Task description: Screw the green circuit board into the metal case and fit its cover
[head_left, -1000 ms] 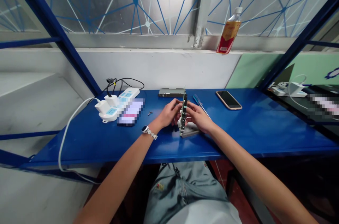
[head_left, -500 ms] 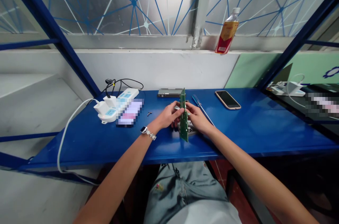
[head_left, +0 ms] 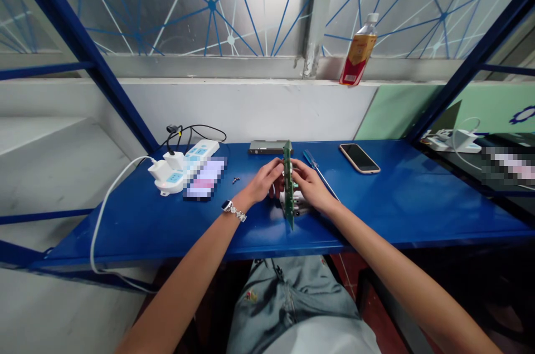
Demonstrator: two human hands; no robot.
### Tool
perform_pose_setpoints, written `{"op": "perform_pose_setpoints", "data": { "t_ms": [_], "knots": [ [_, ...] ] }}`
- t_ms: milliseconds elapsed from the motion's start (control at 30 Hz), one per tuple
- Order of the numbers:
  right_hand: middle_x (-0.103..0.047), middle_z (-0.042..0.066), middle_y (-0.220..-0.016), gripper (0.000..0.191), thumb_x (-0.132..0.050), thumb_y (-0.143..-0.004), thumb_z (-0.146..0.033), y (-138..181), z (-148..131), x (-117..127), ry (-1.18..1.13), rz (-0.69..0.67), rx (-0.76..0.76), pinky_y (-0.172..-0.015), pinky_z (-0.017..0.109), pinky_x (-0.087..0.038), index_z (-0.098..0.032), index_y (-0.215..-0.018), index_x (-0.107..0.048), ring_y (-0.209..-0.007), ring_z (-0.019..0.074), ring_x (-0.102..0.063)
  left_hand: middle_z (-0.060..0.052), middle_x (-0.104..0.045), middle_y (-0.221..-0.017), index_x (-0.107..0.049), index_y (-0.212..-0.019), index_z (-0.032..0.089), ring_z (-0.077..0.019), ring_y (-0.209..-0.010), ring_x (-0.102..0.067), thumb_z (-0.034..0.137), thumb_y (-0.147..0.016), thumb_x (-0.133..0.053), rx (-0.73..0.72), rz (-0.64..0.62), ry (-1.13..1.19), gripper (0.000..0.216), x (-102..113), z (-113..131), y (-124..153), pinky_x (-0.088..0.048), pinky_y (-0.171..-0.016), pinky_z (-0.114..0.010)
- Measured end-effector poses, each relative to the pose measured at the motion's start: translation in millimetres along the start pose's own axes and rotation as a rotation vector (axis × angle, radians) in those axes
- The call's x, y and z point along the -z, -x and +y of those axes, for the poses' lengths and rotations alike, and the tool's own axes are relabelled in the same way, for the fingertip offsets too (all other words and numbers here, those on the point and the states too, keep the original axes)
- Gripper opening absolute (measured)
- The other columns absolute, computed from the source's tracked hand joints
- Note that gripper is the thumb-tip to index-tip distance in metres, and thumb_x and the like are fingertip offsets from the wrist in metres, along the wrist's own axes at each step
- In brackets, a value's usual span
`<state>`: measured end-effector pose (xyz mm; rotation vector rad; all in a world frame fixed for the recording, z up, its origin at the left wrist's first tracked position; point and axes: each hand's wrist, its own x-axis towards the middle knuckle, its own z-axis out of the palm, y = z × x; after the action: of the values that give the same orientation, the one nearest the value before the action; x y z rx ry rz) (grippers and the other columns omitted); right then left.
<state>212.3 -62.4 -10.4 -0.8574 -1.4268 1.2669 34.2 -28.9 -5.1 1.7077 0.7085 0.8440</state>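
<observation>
"Blue-painted desk [head_left: 401, 203] up against a white wall [head_left: 259, 108], frosted window panes with blue and white lines [head_left: 175, 3] above. Got that. Where's the main item?"

"Thin green circuit board [head_left: 289, 198], mid-desk, upright and nearly edge-on to the camera, between the two hands."

"Grip?"

"Bare left hand [head_left: 264, 182], silver-banded wristwatch [head_left: 228, 205] on that wrist: fingers bent in, pressed to the board's left side near its upper half. Bare right hand [head_left: 310, 183]: curled in, fingers against the right side. Board is pinched between them, barely any gap beyond its thickness (some fingertips are hidden, can't place each one)."

"Under it?"

"Pale grey part [head_left: 302, 208], low by the right hand, partly covered. Can't tell if the board touches it."

"Rest, quick."

"Flat grey metal case [head_left: 263, 148] behind the hands, near the wall. Screwdriver with a translucent blue handle [head_left: 310, 158] right of the board, shaft slanting toward the right forearm. Dark-screened phone in a pale case [head_left: 359, 158] farther right. Tiny dark pieces [head_left: 236, 180] left of the left hand, too small to name. Lit phone with a pixelated screen [head_left: 205, 178] just beside a white power strip [head_left: 199, 149]. Red-and-yellow labelled bottle [head_left: 358, 58] on the window ledge, tilted in view."
</observation>
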Motion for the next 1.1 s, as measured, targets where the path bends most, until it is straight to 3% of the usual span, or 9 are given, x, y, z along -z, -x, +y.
{"op": "perform_pose_setpoints", "data": {
  "t_ms": [233, 500, 667, 867, 1100],
  "knots": [
    [-0.062, -0.001, -0.078, 0.054, -0.068, -0.088, -0.057, -3, 5, 3, 0.046, 0.089, 0.028, -0.058, 0.031, -0.054, -0.028, -0.133, -0.059, -0.065, 0.0169, -0.059, -0.006, -0.067, -0.087, -0.061, -0.126, 0.015, -0.0201, -0.076, -0.065, 0.075, -0.088, -0.057, -0.099, -0.033, 0.036, 0.071, 5, 4, 0, -0.050, -0.062, -0.027],
    [-0.060, -0.001, -0.075, 0.052, -0.066, -0.090, -0.055, -4, 5, 5, 0.100, 0.136, 0.052, -0.055, 0.029, -0.050, -0.023, -0.131, -0.062, -0.061, 0.0148, -0.055, -0.008, -0.068, -0.099, -0.062, -0.132, 0.017, -0.0198, -0.081, -0.065, 0.068, -0.083, -0.067, 0.063, -0.031, 0.130, 0.071, 5, 12, 1, -0.053, -0.063, -0.026],
    [-0.063, 0.002, -0.092, 0.047, -0.069, -0.086, -0.042, -3, 6, 4, 0.076, 0.130, 0.031, -0.059, 0.031, -0.055, -0.025, -0.129, -0.060, -0.068, 0.0154, -0.061, -0.010, -0.069, -0.109, -0.061, -0.131, 0.019, -0.0212, -0.086, -0.068, 0.061, -0.084, -0.070, 0.105, -0.020, 0.178, 0.064, 2, 15, 2, -0.053, -0.064, -0.026],
    [-0.057, 0.002, -0.105, 0.053, -0.074, -0.080, -0.035, -3, 9, 5, 0.079, 0.197, 0.070, -0.061, 0.027, -0.055, -0.027, -0.128, -0.053, -0.073, 0.0123, -0.058, -0.010, -0.068, -0.113, -0.062, -0.123, 0.017, -0.0210, -0.090, -0.068, 0.060, -0.081, -0.071, 0.010, 0.107, 0.212, 0.061, 4, 11, -2, -0.053, -0.068, -0.028],
    [-0.062, 0.000, -0.081, 0.032, -0.072, -0.085, -0.043, 0, 9, 4, 0.178, 0.054, 0.009, -0.060, 0.029, -0.055, -0.021, -0.106, -0.061, -0.071, 0.0161, -0.060, -0.011, -0.067, -0.111, -0.059, -0.117, 0.016, -0.0208, -0.090, -0.065, 0.069, -0.067, -0.080, -0.190, 0.298, 0.083, 0.076, 12, 6, -7, -0.052, -0.074, -0.030]
  ]
}}
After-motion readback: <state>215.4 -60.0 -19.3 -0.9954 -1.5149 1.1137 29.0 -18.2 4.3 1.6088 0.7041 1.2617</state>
